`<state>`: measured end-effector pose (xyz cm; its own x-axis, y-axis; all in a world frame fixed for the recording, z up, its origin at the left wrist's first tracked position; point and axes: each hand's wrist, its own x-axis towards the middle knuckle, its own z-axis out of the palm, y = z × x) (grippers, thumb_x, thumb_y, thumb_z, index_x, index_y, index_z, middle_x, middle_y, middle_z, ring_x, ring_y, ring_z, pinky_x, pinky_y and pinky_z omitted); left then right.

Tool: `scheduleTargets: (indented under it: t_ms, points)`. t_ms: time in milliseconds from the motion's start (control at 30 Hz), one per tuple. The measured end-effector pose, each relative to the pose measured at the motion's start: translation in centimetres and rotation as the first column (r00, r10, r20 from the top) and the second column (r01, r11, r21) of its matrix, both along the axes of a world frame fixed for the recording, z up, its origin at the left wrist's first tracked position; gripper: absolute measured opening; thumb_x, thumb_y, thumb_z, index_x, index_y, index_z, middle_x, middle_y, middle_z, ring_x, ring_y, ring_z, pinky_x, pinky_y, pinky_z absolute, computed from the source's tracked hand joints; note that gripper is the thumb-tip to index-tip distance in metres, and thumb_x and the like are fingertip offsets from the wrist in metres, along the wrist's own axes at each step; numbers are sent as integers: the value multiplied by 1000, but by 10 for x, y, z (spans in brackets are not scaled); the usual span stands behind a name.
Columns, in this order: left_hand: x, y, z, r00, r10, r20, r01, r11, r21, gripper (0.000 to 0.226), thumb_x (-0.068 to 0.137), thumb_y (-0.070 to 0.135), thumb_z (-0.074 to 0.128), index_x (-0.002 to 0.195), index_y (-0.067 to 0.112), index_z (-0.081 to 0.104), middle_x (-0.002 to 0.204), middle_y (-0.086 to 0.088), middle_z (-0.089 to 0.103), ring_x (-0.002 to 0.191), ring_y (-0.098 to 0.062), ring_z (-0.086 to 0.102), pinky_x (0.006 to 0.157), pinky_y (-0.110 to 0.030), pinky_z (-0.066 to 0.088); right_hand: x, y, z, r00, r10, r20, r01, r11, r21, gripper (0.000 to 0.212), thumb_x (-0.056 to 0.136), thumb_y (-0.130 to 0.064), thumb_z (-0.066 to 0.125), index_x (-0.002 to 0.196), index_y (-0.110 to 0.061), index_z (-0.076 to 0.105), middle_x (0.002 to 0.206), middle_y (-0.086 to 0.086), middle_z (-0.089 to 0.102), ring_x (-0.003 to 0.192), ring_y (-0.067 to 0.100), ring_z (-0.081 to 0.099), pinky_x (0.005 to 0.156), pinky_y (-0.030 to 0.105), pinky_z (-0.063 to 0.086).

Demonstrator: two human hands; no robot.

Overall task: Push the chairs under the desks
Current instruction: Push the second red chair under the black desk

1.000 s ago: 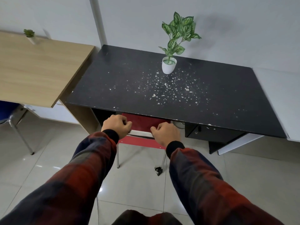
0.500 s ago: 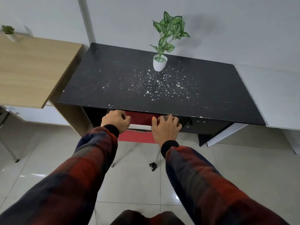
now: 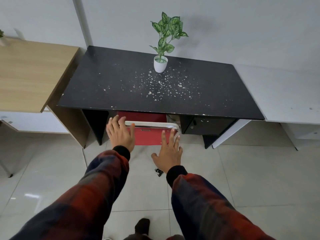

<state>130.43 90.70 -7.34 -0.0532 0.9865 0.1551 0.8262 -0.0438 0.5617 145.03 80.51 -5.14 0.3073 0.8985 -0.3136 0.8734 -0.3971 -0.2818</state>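
- Head view: red chair [image 3: 150, 135] sits tucked beneath the black worktop [image 3: 155, 87], backrest just at its front edge.
- Left hand [image 3: 121, 134] and right hand [image 3: 168, 151] spread open, holding nothing.
- This chair looks done; next, find another chair.

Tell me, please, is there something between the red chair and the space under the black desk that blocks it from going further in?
Nothing visible blocks it. The red chair already sits in the open kneehole of the black desk, between the left panel and the drawer unit. Both hands, left hand and right hand, are open at its chrome backrest. Deeper under the desk is hidden.
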Motion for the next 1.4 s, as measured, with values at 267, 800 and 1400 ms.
scheduleTargets:
  t_ms: [267,800,1400]
  points:
    - [-4,-76,-3,988,-147,51,156,931,-330,67,93,27,59,151,13,31,162,-8,19,147,-29,23,118,-43,24,2,-39,7,895,-142,-423,93,987,-133,61,95,-36,58,151,-17,43,158,6,39,142,26,39,116,41,36]
    - [58,-243,60,908,-159,387,296,898,-325,31,95,16,57,126,12,62,132,-1,59,127,-17,48,97,-20,31,69,-190,59,800,-166,-576,249,966,68,44,97,-27,61,139,-16,56,147,4,52,137,20,46,104,27,36]
    - [73,-427,75,929,-236,287,322,897,-304,32,95,19,59,127,16,60,141,0,53,134,-15,43,100,-14,24,91,-354,59,780,-143,-609,262,959,111,48,98,-25,59,144,-15,52,146,5,53,115,17,54,92,22,35]
